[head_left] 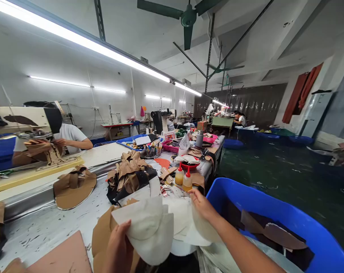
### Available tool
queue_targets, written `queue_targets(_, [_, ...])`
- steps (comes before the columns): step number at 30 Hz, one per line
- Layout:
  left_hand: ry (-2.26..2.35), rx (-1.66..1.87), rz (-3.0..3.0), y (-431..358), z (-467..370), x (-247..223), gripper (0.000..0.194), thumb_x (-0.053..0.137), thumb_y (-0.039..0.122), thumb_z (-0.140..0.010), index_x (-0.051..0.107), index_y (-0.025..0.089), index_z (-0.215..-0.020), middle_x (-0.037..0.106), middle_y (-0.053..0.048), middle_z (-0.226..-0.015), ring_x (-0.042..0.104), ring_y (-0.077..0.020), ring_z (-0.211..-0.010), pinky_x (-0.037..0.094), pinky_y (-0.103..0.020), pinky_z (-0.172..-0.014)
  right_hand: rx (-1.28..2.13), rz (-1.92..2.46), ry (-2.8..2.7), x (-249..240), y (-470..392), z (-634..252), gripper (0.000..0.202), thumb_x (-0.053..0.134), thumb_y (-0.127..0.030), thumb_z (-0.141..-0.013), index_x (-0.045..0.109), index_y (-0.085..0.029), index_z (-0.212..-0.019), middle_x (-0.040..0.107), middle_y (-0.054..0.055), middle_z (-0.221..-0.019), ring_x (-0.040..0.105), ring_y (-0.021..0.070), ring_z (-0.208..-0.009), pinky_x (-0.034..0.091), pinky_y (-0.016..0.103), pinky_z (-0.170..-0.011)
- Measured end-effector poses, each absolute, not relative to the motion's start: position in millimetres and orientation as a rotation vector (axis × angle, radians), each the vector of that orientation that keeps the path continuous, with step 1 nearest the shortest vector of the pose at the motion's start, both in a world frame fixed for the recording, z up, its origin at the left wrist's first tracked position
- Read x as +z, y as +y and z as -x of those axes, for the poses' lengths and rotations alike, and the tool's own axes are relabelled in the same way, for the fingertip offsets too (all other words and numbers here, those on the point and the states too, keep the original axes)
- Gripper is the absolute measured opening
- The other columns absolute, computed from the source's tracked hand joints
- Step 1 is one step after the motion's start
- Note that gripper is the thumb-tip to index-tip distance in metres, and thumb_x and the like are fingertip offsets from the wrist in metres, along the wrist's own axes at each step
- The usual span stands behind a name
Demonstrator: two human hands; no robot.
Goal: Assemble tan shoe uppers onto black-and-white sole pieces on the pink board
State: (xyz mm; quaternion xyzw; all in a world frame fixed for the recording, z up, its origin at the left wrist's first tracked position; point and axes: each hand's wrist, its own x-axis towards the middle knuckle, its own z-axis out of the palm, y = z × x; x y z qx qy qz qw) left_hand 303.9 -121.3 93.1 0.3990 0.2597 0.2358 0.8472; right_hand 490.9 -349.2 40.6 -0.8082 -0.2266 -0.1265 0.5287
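My left hand is closed on several white curved sheet pieces, its thumb on top and the rest of its fingers hidden beneath. The pieces overlap and fan out to the right. With its fingertips, my right hand pinches the upper edge of an off-white curved piece. More white pieces lie between my two hands. Under my left hand is a brown curved piece. Just beyond my right hand stand two glue bottles with red tips and yellow liquid.
A blue tub with dark and brown pieces stands at the right. Brown and black cut pieces are heaped ahead, and a brown piece lies left. Far left, a co-worker sits at a sewing machine.
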Motion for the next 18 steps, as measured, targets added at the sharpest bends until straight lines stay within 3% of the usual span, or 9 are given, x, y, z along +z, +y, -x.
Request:
queue_targets(3, [0.595, 0.455, -0.844, -139.7, -302.0, 93.4, 0.028, 0.069, 0.027, -0.053, 0.064, 0.015, -0.078, 0.069, -0.006, -0.074, 0.064, -0.0285, -0.081, 0.052, -0.03, -0.06, -0.502, 2.067, -0.769, 33.6, -321.7, -469.8, 0.027, 0.044, -0.038, -0.084, 0.06, -0.02, -0.097, 0.063, 0.008, -0.098, 0.059, 0.0231, -0.095, 0.049, 0.04, -0.082])
queue_targets(6, [0.565, 0.396, -0.896, -149.8, -299.3, 95.1, 0.037, 0.077, 0.036, -0.048, 0.064, 0.016, -0.075, 0.068, -0.006, -0.071, 0.064, -0.03, -0.082, 0.052, -0.032, -0.062, -0.645, 1.97, -1.093, 62.8, -309.2, -426.1, 0.025, 0.043, -0.033, -0.087, 0.057, -0.021, -0.104, 0.061, 0.009, -0.109, 0.056, 0.0224, -0.104, 0.047, 0.04, -0.09])
queue_targets(9, [0.392, 0.343, -0.951, -157.5, -297.3, 94.2, 0.044, 0.081, 0.044, -0.047, 0.064, 0.017, -0.078, 0.068, -0.006, -0.077, 0.063, -0.0284, -0.081, 0.052, -0.033, -0.066, -0.622, 1.874, -1.437, 95.9, -302.1, -384.2, 0.027, 0.05, -0.028, -0.084, 0.057, -0.021, -0.109, 0.062, 0.009, -0.11, 0.057, 0.0217, -0.101, 0.048, 0.037, -0.087])
queue_targets(13, [0.098, 0.299, -1.109, -166.0, -292.6, 90.1, 0.032, 0.081, 0.038, -0.058, 0.065, 0.019, -0.079, 0.066, -0.004, -0.077, 0.061, -0.0204, -0.072, 0.049, -0.028, -0.066, -0.507, 1.836, -1.306, 111.0, -298.3, -363.2, 0.026, 0.042, -0.021, -0.088, 0.058, -0.019, -0.109, 0.064, 0.009, -0.102, 0.06, 0.0185, -0.094, 0.05, 0.031, -0.082])
queue_targets(18, [0.033, 0.424, -1.4, -170.5, -288.2, 90.7, 0.024, 0.074, 0.041, -0.067, 0.07, 0.018, -0.071, 0.065, -0.006, -0.071, 0.057, -0.0193, -0.067, 0.047, -0.026, -0.063, -0.247, 1.801, -1.12, 104.9, -304.3, -365.4, 0.026, 0.051, -0.041, -0.085, 0.06, -0.019, -0.095, 0.067, 0.005, -0.085, 0.063, 0.0172, -0.078, 0.051, 0.027, -0.071])
